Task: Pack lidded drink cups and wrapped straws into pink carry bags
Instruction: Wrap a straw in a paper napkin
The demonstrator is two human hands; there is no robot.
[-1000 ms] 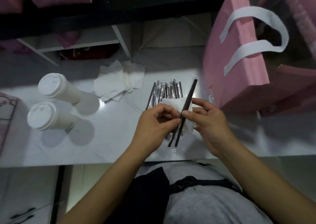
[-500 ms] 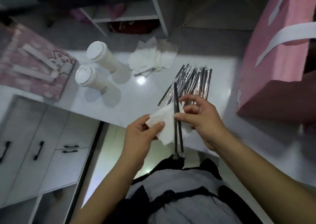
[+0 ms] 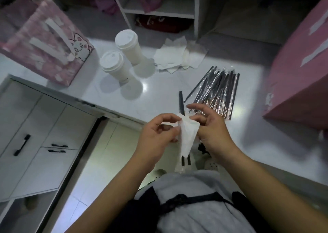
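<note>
Left hand — fingers curled, thumb and forefinger pinching the upper edge of a white napkin. Right hand — thumb and lower fingers closed on the napkin's other side, forefinger lifted free above it. The napkin is wrapped around two wrapped straws, whose dark ends stick out above and below the paper; the bundle is held upright over the near edge of the white counter.

Just beyond the right hand, on the counter: a loose pile of wrapped straws, fanned, its near ends partly hidden by the raised fingers. Further back, a heap of napkins (crumpled, overlapping).

Left of the heap: two white lidded cups side by side, upright, close together but whether touching cannot be told.

Far left: a patterned pink carry bag with a cartoon cat face and white handles, lying flat at the counter's corner. Far right: a plain pink carry bag, standing, cut off by the frame edge.

Below the counter at left — white cabinet doors with black handles.
</note>
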